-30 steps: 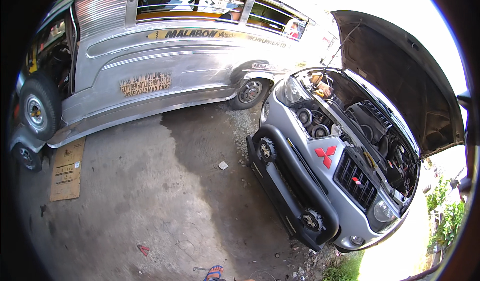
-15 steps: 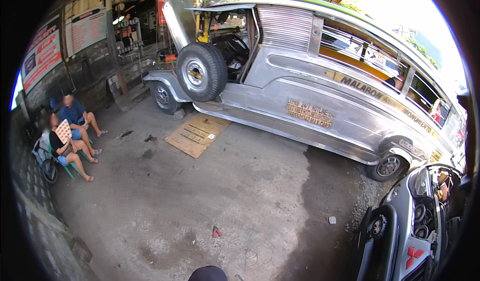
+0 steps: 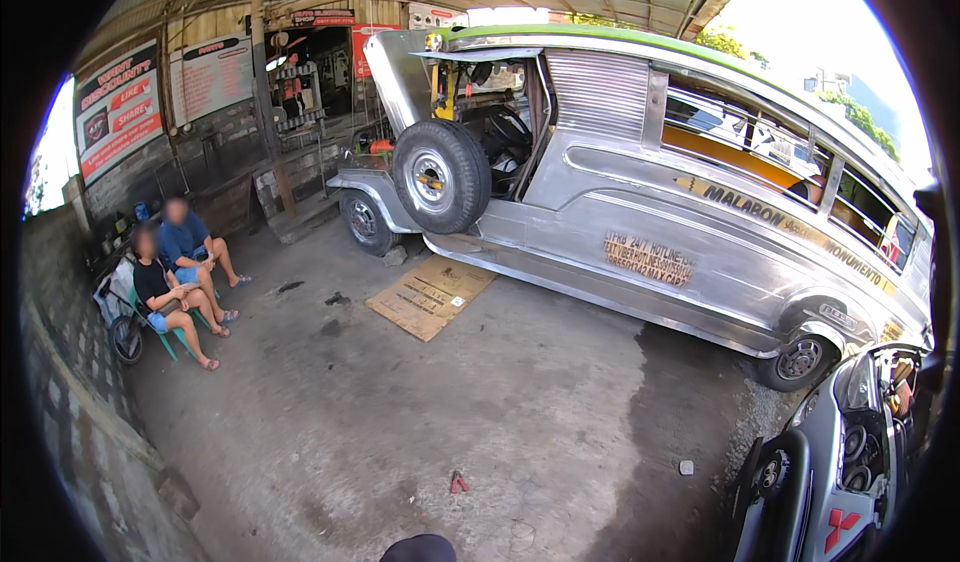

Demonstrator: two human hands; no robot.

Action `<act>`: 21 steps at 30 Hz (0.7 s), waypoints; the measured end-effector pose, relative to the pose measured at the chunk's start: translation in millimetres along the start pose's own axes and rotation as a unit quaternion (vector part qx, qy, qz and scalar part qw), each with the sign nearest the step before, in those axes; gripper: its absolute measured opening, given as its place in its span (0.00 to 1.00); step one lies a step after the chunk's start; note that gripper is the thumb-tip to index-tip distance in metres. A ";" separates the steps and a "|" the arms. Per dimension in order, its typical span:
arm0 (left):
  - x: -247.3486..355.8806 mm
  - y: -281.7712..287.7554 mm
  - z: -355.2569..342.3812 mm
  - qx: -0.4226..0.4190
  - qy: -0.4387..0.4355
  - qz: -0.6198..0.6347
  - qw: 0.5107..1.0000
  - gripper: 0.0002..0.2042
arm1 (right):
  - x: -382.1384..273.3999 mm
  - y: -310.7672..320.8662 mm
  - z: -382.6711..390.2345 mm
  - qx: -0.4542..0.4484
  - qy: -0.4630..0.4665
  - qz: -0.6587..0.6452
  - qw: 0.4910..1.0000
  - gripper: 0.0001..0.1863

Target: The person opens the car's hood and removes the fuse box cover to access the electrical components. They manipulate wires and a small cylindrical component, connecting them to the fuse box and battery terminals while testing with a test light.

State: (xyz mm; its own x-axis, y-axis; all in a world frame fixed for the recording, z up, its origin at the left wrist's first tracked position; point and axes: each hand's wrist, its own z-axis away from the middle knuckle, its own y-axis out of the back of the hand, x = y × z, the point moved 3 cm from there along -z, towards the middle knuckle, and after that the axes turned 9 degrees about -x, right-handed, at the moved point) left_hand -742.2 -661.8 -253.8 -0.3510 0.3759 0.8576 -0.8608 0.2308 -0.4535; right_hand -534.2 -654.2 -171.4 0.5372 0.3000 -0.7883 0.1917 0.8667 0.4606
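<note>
View swings left, no hands in frame

Compared with a second ago, grey car (image 3: 815,487) sits at the far right edge, mostly cut off; two seated people (image 3: 187,244) now show at left. Red tool (image 3: 458,479) lies on the near floor (image 3: 330,422), untouched. Dark rounded shape (image 3: 420,549) at near edge, unclear. Left hand and right hand not visible: can't tell if grasping or released, so no contact to label.

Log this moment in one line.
both hands: out of view; floor: red V-shaped object, flat cardboard by silver jeepney; left: two seated people; right: grey vehicle
</note>
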 end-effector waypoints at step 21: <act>-21.0 -30.3 -15.4 -0.035 0.042 -0.016 0.998 0.09 | 10.4 2.6 26.8 0.108 -0.073 0.005 0.991 0.33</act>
State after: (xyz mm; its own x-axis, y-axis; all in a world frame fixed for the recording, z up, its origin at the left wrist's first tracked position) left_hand -703.0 -662.8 -261.8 -0.2899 0.4399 0.8500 -0.8417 0.3055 -0.4452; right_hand -506.1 -659.6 -167.5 0.6504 0.2329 -0.7230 0.3490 0.7538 0.5568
